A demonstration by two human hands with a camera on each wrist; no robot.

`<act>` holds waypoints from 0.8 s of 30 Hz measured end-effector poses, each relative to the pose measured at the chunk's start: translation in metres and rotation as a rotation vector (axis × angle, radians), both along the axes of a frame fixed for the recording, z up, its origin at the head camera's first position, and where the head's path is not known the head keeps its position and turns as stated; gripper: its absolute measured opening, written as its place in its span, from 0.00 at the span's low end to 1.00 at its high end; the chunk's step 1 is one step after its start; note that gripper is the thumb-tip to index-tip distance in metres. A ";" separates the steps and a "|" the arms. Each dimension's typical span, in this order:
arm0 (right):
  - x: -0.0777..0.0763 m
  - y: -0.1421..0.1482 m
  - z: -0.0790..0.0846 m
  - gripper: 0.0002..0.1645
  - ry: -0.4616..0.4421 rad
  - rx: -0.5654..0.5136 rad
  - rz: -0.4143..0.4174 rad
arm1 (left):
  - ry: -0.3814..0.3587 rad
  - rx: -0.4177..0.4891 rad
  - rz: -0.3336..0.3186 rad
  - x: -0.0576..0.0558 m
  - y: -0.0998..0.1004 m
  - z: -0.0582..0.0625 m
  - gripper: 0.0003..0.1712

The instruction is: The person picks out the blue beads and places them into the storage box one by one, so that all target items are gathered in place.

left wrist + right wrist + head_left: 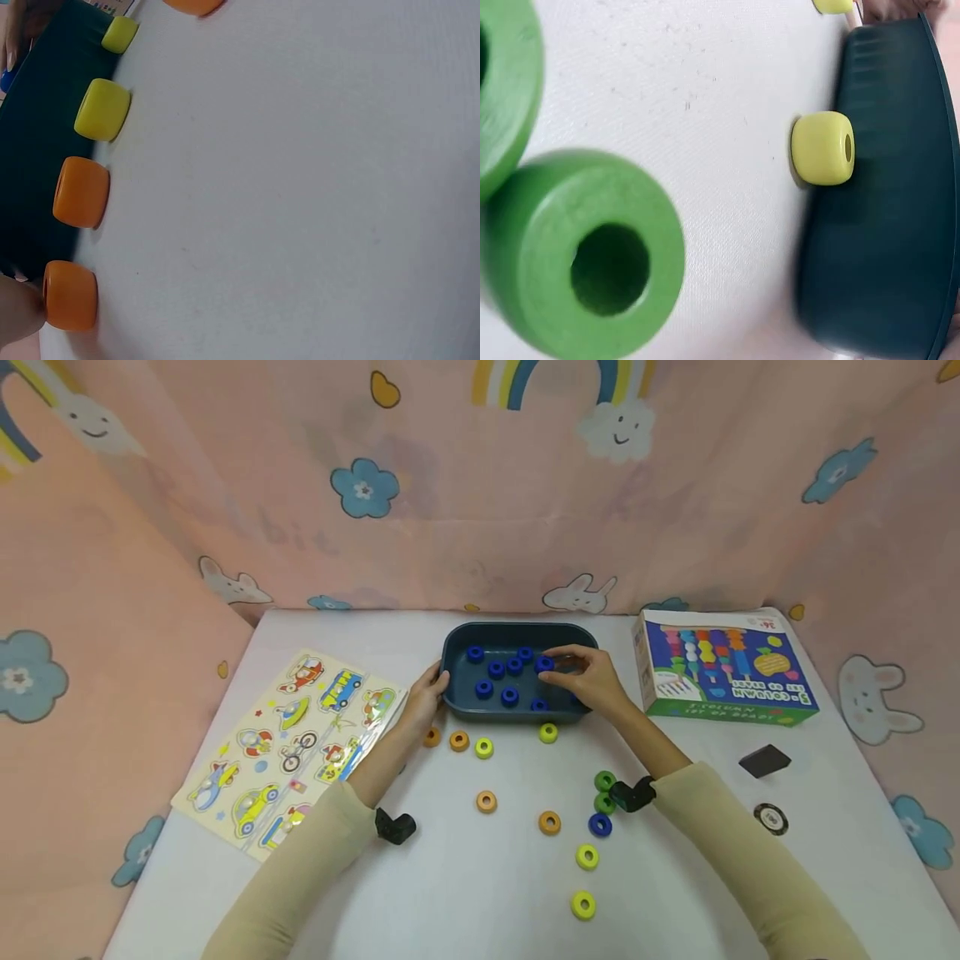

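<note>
A dark blue-green tray point(495, 716) stands at the back middle of the table, with several blue ring beads point(497, 669) in it. At its left end my left hand point(424, 703) grips the rim, thumb on top. My right hand point(592, 683) reaches over the tray's right side and pinches a blue bead point(544, 665) between thumb and fingers. In the left wrist view, fingertips show at a blue bead point(7, 78) beyond the tray wall point(30, 157). The right wrist view shows the tray's outer front wall point(885, 225).
Orange beads point(486, 802), yellow beads point(587, 857), green beads point(604, 781) and a blue bead point(600, 825) lie before the tray. A picture board point(273, 752) lies left. At right are a printed box point(727, 668), a dark block point(765, 761) and a round disc point(771, 819).
</note>
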State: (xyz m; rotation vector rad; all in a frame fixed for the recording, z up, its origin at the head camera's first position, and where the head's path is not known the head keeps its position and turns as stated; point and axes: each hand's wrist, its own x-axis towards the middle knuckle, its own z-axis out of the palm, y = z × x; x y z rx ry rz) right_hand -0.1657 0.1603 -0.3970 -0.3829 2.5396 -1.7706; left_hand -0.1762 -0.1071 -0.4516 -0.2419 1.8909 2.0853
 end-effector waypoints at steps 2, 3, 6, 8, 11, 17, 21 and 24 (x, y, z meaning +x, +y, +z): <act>-0.001 0.000 -0.001 0.21 0.001 -0.005 0.008 | 0.002 -0.001 -0.003 0.000 0.001 0.000 0.28; -0.001 0.000 -0.001 0.21 0.002 -0.012 0.014 | 0.003 -0.004 -0.004 0.000 0.001 0.000 0.28; 0.000 0.000 0.000 0.21 0.006 -0.030 0.035 | 0.005 -0.009 -0.001 0.000 0.002 -0.001 0.28; 0.001 0.002 0.001 0.21 0.006 -0.042 0.040 | 0.004 -0.017 -0.003 0.000 0.002 -0.001 0.28; 0.004 0.005 0.002 0.21 0.005 -0.054 0.035 | -0.003 -0.021 -0.003 0.001 0.001 -0.002 0.28; 0.020 0.015 0.006 0.20 0.014 -0.075 0.017 | -0.009 -0.030 0.004 0.001 0.001 -0.002 0.28; 0.043 0.029 0.008 0.20 -0.042 -0.092 0.002 | -0.010 -0.028 0.010 0.000 0.001 -0.002 0.27; 0.062 0.046 -0.003 0.21 -0.086 -0.099 -0.006 | -0.011 -0.020 0.011 -0.001 0.001 -0.003 0.27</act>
